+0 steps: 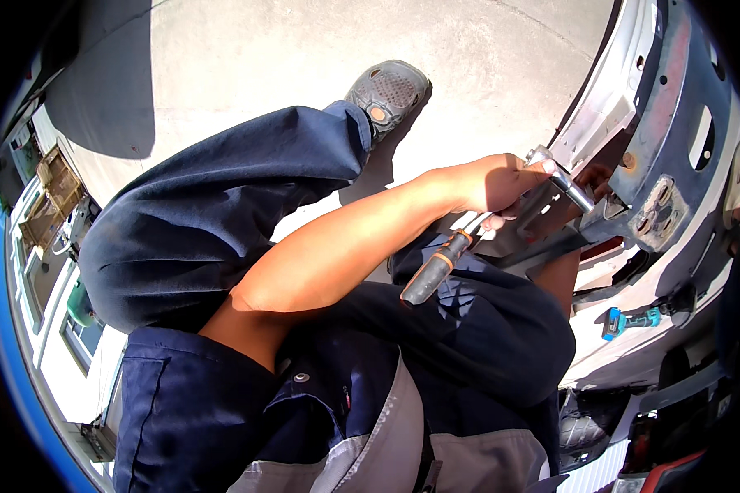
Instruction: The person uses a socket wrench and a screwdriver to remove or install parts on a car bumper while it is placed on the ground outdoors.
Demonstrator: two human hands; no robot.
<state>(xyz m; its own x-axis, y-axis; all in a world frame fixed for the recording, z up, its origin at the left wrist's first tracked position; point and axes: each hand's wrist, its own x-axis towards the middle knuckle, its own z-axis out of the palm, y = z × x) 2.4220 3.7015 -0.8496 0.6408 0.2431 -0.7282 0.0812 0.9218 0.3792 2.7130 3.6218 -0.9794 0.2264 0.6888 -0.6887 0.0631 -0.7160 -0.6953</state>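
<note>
My left hand (506, 185) is closed around the head end of a ratchet wrench (437, 267), its thumb on the metal head. The black-and-orange handle slants down toward my lap. From the head a silver socket (580, 195) points right, its end near a bracket on a dark metal beam (666, 140). My right forearm (561, 279) shows past my bent knee, reaching in under the beam. In the shadow there, what looks like my right hand (600, 174) is mostly hidden, and its fingers are not clear.
A rusty bolt (629, 160) sits on the beam, beside white body panels (608, 107). A teal cordless power tool (631, 322) with a blue battery lies at the right. My grey shoe (389, 92) rests on the concrete floor (304, 49). Dark parts lie at the lower right.
</note>
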